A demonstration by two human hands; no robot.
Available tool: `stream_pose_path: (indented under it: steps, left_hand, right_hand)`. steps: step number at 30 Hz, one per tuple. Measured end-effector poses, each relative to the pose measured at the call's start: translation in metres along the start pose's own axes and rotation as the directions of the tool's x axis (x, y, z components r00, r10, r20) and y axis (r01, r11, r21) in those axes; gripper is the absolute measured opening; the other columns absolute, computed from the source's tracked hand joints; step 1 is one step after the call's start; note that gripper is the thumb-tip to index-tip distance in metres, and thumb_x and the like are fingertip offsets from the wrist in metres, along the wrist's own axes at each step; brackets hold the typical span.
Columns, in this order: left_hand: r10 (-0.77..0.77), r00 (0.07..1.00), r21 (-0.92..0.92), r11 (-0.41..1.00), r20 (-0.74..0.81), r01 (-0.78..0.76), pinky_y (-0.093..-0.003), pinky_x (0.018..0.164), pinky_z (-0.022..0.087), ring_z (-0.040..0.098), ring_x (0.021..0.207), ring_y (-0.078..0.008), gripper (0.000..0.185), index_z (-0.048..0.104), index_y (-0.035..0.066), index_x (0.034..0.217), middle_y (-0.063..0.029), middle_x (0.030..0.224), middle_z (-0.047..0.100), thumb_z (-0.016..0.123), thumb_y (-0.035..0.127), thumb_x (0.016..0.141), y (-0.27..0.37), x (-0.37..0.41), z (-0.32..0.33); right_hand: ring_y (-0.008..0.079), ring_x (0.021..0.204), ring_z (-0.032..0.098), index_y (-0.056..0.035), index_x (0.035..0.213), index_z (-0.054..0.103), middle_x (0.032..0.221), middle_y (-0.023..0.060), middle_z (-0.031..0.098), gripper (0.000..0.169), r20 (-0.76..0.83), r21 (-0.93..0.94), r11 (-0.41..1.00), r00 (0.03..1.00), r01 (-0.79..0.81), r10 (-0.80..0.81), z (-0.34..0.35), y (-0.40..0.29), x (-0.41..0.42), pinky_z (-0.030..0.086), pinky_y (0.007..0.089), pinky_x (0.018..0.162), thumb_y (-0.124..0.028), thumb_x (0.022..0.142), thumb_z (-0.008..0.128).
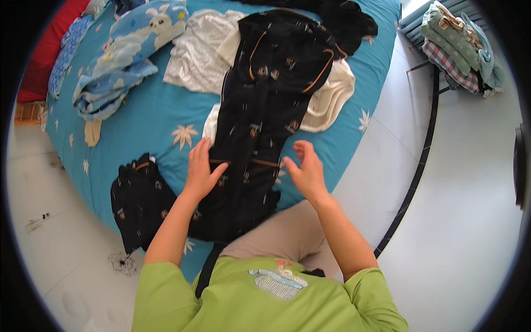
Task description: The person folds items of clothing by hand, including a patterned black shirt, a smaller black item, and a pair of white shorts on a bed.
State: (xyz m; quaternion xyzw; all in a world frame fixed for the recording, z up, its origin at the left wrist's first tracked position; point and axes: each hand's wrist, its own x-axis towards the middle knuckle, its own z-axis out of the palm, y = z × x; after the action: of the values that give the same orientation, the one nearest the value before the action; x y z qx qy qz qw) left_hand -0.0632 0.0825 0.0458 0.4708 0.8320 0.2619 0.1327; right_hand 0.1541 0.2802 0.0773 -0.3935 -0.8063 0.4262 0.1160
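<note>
A black printed garment [259, 108] with brown piping lies lengthwise before me on the bed, its sides folded inward into a long strip. My left hand [203, 170] rests on its left edge, thumb and fingers apart. Just off the right edge, my right hand [306, 168] hovers with curled, spread fingers and nothing in them. Left of my forearm lies another black piece [141, 199] with the same print, bunched at its top. Cream cloth [330, 101] shows from under the garment on the right, and a white patterned garment [199, 54] lies at its upper left.
The bed wears a teal sheet [157, 108] with leaf prints. A blue rabbit-print cloth [137, 50] lies crumpled at upper left, near a red item [45, 50]. More black clothing [348, 25] is at the far edge. Folded textiles [452, 50] are stacked at upper right, beyond pale floor [381, 166].
</note>
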Motion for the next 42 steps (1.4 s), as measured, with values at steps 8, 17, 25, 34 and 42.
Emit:
stream_pose_path:
  steps: [8, 17, 25, 34, 42]
  left_hand:
    - [-0.412, 0.866, -0.325, 0.808, 0.284, 0.491, -0.0392, 0.09, 0.047, 0.058, 0.105, -0.0325, 0.081, 0.039, -0.001, 0.135, -0.0227, 0.124, 0.055, 0.079, 0.038, 0.075, 0.009, -0.108, -0.027]
    - [-0.441, 0.764, -0.844, 0.029, 0.471, 0.536, -0.0283, 0.079, 0.052, 0.064, 0.086, -0.0153, 0.02, 0.063, 0.0, 0.1, -0.008, 0.096, 0.068, 0.066, 0.015, 0.088, 0.025, -0.108, -0.064]
    - [-0.445, 0.605, -0.728, -0.185, 0.661, 0.66, -0.0355, 0.075, 0.053, 0.063, 0.093, -0.017, 0.026, 0.056, 0.008, 0.113, -0.0057, 0.103, 0.065, 0.061, 0.022, 0.092, 0.007, -0.129, -0.052]
    - [-0.341, 0.938, -0.561, 0.764, 0.066, 0.318, -0.0409, 0.092, 0.045, 0.047, 0.119, -0.029, 0.06, 0.05, 0.015, 0.128, -0.0143, 0.135, 0.041, 0.078, 0.03, 0.078, 0.004, -0.16, -0.036]
    - [0.009, 0.998, -0.359, 0.933, 0.059, 0.013, -0.0358, 0.093, 0.046, 0.055, 0.111, -0.0326, 0.04, 0.062, 0.007, 0.11, -0.0157, 0.127, 0.051, 0.068, -0.003, 0.072, 0.008, -0.168, -0.049]
  right_hand:
    - [0.0326, 0.1, 0.053, -0.026, 0.131, 0.054, 0.108, 0.0097, 0.062, 0.057, 0.574, -0.341, 0.908, 0.819, 0.245, -0.005, 0.019, -0.042, -0.063, 0.043, 0.0384, 0.088, -0.027, 0.078, 0.074]
    - [0.0276, 0.106, 0.054, -0.0093, 0.088, 0.067, 0.095, 0.0091, 0.067, 0.011, 0.088, -0.283, 0.924, 0.966, 0.258, -0.243, 0.036, -0.049, -0.105, 0.047, 0.0406, 0.081, -0.017, 0.081, 0.07]
    - [0.0263, 0.079, 0.058, -0.005, 0.091, 0.053, 0.084, 0.0088, 0.059, 0.022, 0.298, 0.189, 0.95, 0.937, -0.248, 0.185, 0.036, -0.06, -0.122, 0.048, 0.0354, 0.069, -0.014, 0.082, 0.071]
    - [0.0288, 0.086, 0.061, -0.0052, 0.089, 0.056, 0.086, 0.0095, 0.059, 0.027, 0.368, -0.532, 0.777, 0.918, 0.338, -0.147, 0.082, -0.073, -0.136, 0.053, 0.0386, 0.069, -0.026, 0.08, 0.07]
    - [0.0259, 0.084, 0.061, -0.0066, 0.095, 0.061, 0.085, 0.0092, 0.059, 0.022, 0.344, -0.487, 0.76, 0.894, 0.43, -0.286, 0.071, -0.057, -0.138, 0.052, 0.0371, 0.066, -0.007, 0.073, 0.063]
